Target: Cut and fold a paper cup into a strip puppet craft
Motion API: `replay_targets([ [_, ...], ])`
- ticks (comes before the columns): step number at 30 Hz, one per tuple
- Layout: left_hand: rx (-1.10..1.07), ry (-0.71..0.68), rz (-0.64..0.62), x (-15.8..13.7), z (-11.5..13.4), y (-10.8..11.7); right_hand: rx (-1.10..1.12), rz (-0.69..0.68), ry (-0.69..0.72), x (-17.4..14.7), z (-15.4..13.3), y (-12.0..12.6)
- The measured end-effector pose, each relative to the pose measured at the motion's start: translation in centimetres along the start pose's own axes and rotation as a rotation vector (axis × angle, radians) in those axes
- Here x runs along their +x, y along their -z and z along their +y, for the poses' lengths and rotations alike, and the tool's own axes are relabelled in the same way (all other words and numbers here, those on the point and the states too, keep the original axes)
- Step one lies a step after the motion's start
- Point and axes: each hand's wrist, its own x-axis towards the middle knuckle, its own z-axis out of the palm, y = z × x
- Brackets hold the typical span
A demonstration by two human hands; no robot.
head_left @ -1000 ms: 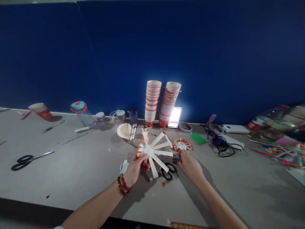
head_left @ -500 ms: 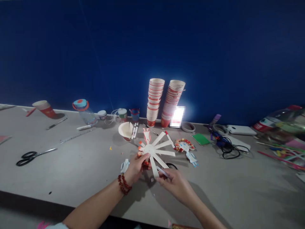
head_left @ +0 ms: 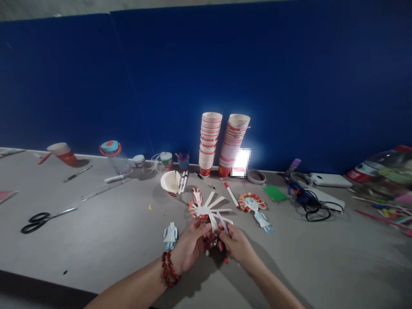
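Both my hands are at a paper cup cut into strips that fan out [head_left: 203,210], with curled red-and-white ends and a small red-outlined paper figure on its far side. My left hand [head_left: 191,244] is closed on its near edge, at one strip. My right hand [head_left: 237,248] grips a thin whitish stick [head_left: 222,222], its fingers close to the same strip; whether they touch it is hidden. Beside my left hand lies a blue-edged paper dress figure [head_left: 170,235]. Right of the cut cup is a finished-looking paper doll [head_left: 252,202] with a curled red-and-yellow rim.
Two tall stacks of paper cups [head_left: 210,141] stand by the blue wall. A cut cup [head_left: 170,183], white markers [head_left: 183,182] and a red-capped marker [head_left: 231,194] lie nearer. Black-handled scissors [head_left: 40,219] are at left; a glue gun with cable [head_left: 304,195] is at right.
The cut cup has tipped flatter and moved lower in view. My left hand has shifted right along it, closer to my right hand, and the blue-edged figure shows more fully.
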Motion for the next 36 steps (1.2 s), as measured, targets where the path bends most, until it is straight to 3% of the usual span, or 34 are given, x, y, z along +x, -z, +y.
replay_targets([
  [5,0.201,0.015,0.010,0.0,-0.2,0.0,-0.087,-0.040,0.063,-0.2,-0.1,-0.1],
  [9,0.319,-0.056,0.051,0.5,-0.6,0.9,-0.510,-0.022,0.194,-1.3,-1.1,0.3],
  [12,0.308,-0.066,0.044,1.0,-0.7,1.5,-0.869,0.103,0.309,-2.3,-2.4,0.7],
  [16,0.317,-0.056,0.044,1.0,-0.4,1.6,-1.130,0.157,0.535,-2.6,-3.6,1.6],
  [19,0.309,-0.036,0.032,0.8,0.0,1.3,-1.185,0.075,0.685,-1.7,-3.7,2.4],
  [23,0.311,-0.004,0.054,0.5,0.5,1.0,-1.140,-0.011,0.781,-0.6,-2.9,3.3],
  [27,0.303,0.014,0.064,0.4,0.7,1.0,-1.129,-0.088,0.814,-0.6,-2.3,3.7],
  [36,0.334,0.040,0.078,0.2,0.7,0.7,-1.129,-0.089,0.860,-0.3,-2.0,3.6],
])
